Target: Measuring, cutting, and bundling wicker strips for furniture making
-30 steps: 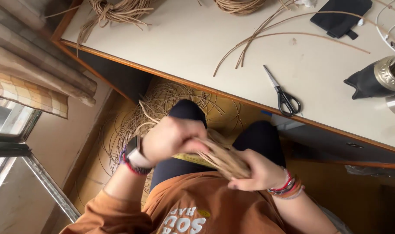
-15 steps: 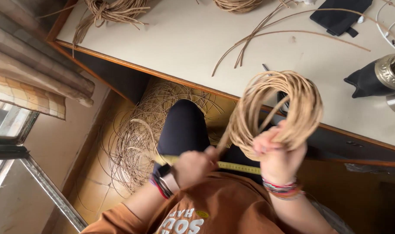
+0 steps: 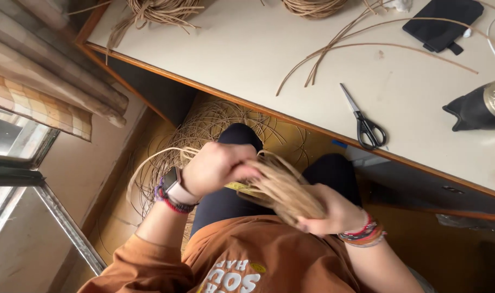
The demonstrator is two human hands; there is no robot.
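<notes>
Evidently mid-bundling: coil of tan cane strands (image 3: 282, 187) gripped over the lap, between both hands, below the bench (image 3: 247, 49) edge. Right hand (image 3: 334, 211) clenched around the coil's lower end; left hand (image 3: 217, 168) closed on its upper end, fingers (image 3: 247, 172) pinching strands, wrist bearing a watch (image 3: 174, 187). Loose cane loops (image 3: 166, 163) trailing toward the floor on the left. Scissors (image 3: 367, 122) lying on the bench, well apart from the coil. Next move probably calls for steady tension and a firm right-hand hold, lest strands spring loose.
</notes>
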